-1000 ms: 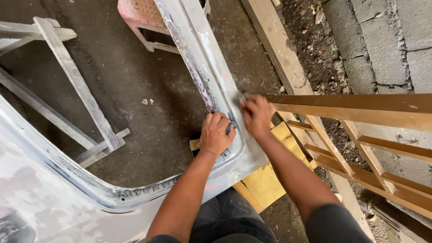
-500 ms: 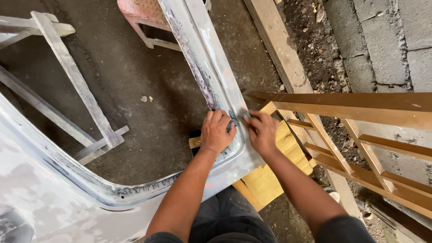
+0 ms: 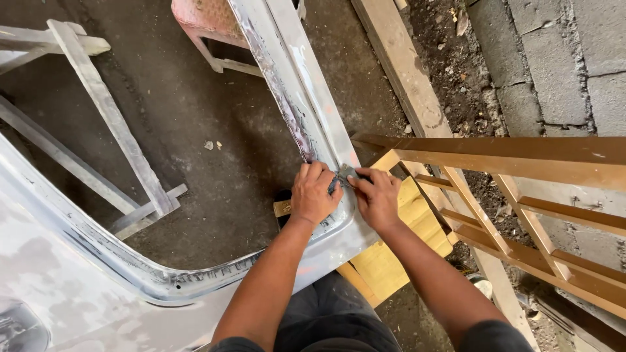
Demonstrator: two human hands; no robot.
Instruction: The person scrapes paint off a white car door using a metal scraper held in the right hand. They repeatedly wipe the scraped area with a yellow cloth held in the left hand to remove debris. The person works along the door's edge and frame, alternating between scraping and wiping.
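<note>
A grey primed car body panel (image 3: 306, 85) with a big window opening lies below me, its frame curving round a lower corner. My left hand (image 3: 314, 193) presses on the frame's inner edge near that corner. My right hand (image 3: 376, 197) sits just to its right on the frame's flat face. Both hands pinch a small grey piece of sandpaper (image 3: 343, 175) between their fingertips, against the frame. Bare dark streaks run along the frame above the hands.
A brown wooden ladder-like frame (image 3: 515, 163) juts in from the right, close to my right arm. A yellow wooden stool (image 3: 404, 248) stands under the panel. Grey wooden trestles (image 3: 111, 124) stand on the concrete floor at left; a pink plastic stool (image 3: 202, 26) is at top.
My right hand has slid left along the frame until it meets my left hand, and both now hold the sandpaper. My left hand stayed near the corner.
</note>
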